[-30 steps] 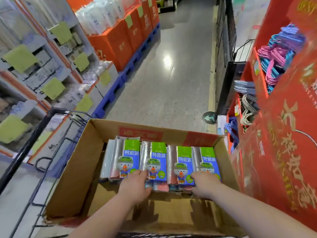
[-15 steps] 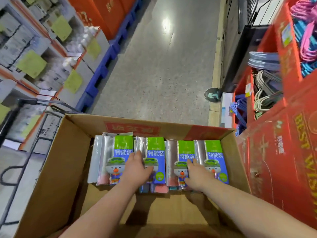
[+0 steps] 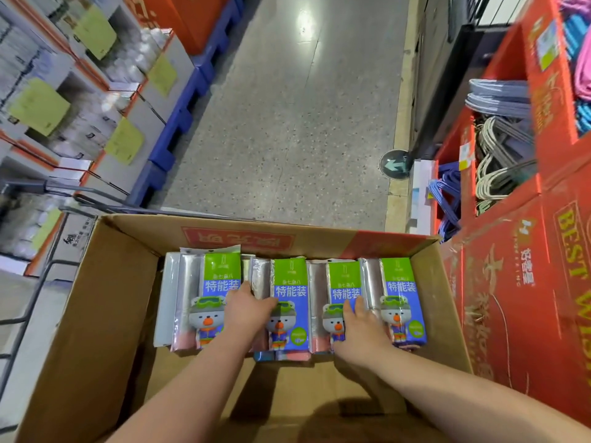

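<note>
An open cardboard box (image 3: 96, 314) sits on a cart in front of me. Inside, against its far wall, lie several stacks of flat packs side by side, each with a green and blue label and a cartoon bear. My left hand (image 3: 248, 310) lies flat between the leftmost pack (image 3: 208, 302) and the second pack (image 3: 289, 292), fingers reaching into the gap. Over the gap between the third pack (image 3: 340, 282) and the rightmost pack (image 3: 403, 298), my right hand (image 3: 361, 327) rests with fingers straight. Neither hand grips a pack.
A dark metal cart frame (image 3: 28, 302) runs along the box's left. Red display cartons (image 3: 524, 282) holding hangers (image 3: 499, 167) stand close on the right. Shelves of boxed goods on blue pallets (image 3: 179, 123) line the left. Grey aisle floor (image 3: 287, 123) stretches ahead.
Both hands have slid forward from the packs' near ends onto their tops, fingers going into the gaps. The view has tilted down towards the box.
</note>
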`<state>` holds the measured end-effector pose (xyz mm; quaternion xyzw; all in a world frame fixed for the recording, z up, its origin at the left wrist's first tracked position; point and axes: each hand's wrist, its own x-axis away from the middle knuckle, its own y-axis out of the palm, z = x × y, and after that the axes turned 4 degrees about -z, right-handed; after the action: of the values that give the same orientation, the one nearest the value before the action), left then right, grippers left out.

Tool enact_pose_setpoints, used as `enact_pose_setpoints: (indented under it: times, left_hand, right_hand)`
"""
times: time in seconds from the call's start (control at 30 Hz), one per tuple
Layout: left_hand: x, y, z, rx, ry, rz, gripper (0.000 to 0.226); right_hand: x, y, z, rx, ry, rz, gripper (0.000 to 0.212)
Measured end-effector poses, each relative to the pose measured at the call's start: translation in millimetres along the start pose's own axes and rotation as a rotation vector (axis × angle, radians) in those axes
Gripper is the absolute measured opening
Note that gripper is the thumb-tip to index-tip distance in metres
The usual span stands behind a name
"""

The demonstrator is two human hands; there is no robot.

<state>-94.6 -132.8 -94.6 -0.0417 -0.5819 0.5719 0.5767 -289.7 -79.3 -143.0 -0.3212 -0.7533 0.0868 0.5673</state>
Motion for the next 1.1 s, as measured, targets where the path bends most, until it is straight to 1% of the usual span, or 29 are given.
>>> enact_pose_setpoints:
  times: [0.03, 0.1, 0.13, 0.23, 0.33, 0.4, 0.47, 0.53, 0.57, 0.63, 0.7, 0.77, 0.83, 0.93, 0.97, 1.03, 1.1]
  left_hand:
    - [2, 1, -1, 0.025, 0.007, 0.023, 0.044]
    - [9, 4, -1, 0.085, 0.031, 0.078, 0.059]
    - [13, 6, 0, 0.133, 0.048, 0.094, 0.062]
    - [27, 10, 4, 0.253, 0.054, 0.05, 0.059]
    - [30, 10, 4, 0.312, 0.031, 0.017, 0.062]
    - [31, 7, 2, 0.322, 0.035, 0.03, 0.058]
    - [34, 2, -2, 0.334, 0.024, 0.042, 0.044]
    - [37, -4, -10, 0.371, 0.017, 0.058, 0.03]
    - [38, -7, -15, 0.395, 0.009, 0.07, 0.026]
    - [39, -12, -26, 0.428, -0.027, 0.1, 0.024]
    - [42, -15, -35, 0.467, -0.07, 0.094, 0.025]
    - [43, -15, -42, 0.476, -0.087, 0.069, 0.026]
    - [45, -14, -44, 0.451, -0.073, 0.054, 0.028]
    - [47, -13, -41, 0.429, -0.051, 0.054, 0.028]
    - [48, -14, -40, 0.424, -0.049, 0.052, 0.028]
    - [50, -15, -39, 0.413, -0.044, 0.052, 0.026]
    - [52, -15, -40, 0.411, -0.048, 0.047, 0.027]
  right_hand:
    - [0, -1, 0, -0.015, -0.002, 0.002, 0.091]
    - [0, -2, -1, -0.039, -0.007, 0.008, 0.091]
    - [0, -2, -1, -0.046, -0.01, 0.01, 0.091]
    - [1, -3, -2, -0.062, -0.007, 0.005, 0.091]
    - [1, -2, -4, -0.081, 0.006, -0.011, 0.091]
    - [2, -1, -7, -0.099, 0.008, -0.019, 0.091]
    - [3, 2, -10, -0.101, -0.001, -0.009, 0.089]
    - [4, 8, -15, -0.125, -0.021, 0.013, 0.082]
    - [4, 10, -17, -0.16, -0.042, 0.04, 0.075]
    - [4, 10, -19, -0.288, -0.069, 0.109, 0.062]
    - [-1, 7, -19, -0.455, -0.027, 0.152, 0.058]
    - [-10, 3, -16, -0.567, 0.06, 0.201, 0.059]
    - [-19, 0, -13, -0.614, 0.116, 0.216, 0.064]
    - [-24, -2, -14, -0.615, 0.163, 0.13, 0.083]
    - [-24, -3, -14, -0.603, 0.174, 0.116, 0.082]
    - [-24, -3, -14, -0.615, 0.171, 0.09, 0.062]
    - [-20, 2, -14, -0.745, 0.145, 0.068, 0.046]
